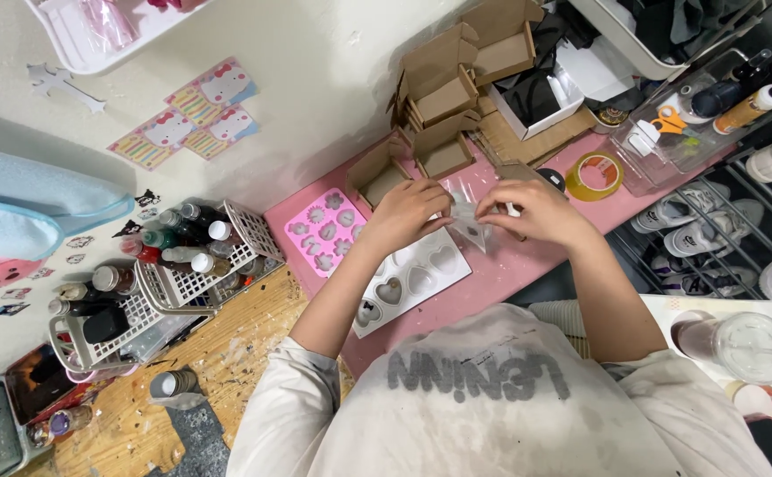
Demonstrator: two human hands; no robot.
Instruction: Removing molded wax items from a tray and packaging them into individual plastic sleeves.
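Both hands, left hand (410,212) and right hand (534,212), pinch 1 clear plastic bag (472,223) mid-desk; looks flimsy, slippery, so grip the edges.

White paint-smudged sweatshirt, grey block lettering on chest, sleeves pushed past elbows, forearms bare.

Pink table (492,283) bears silicone moulds (326,231), cardboard boxes (443,155), tape roll (595,176).

Both hands, left hand (410,212) and right hand (536,212), pinch a small clear plastic bag (472,221) above the pink surface (527,265). A white heart-shaped mould (412,281) lies under the left forearm, a pink mould (326,231) beside it. Small brown cardboard boxes (443,97) stand just beyond the hands.
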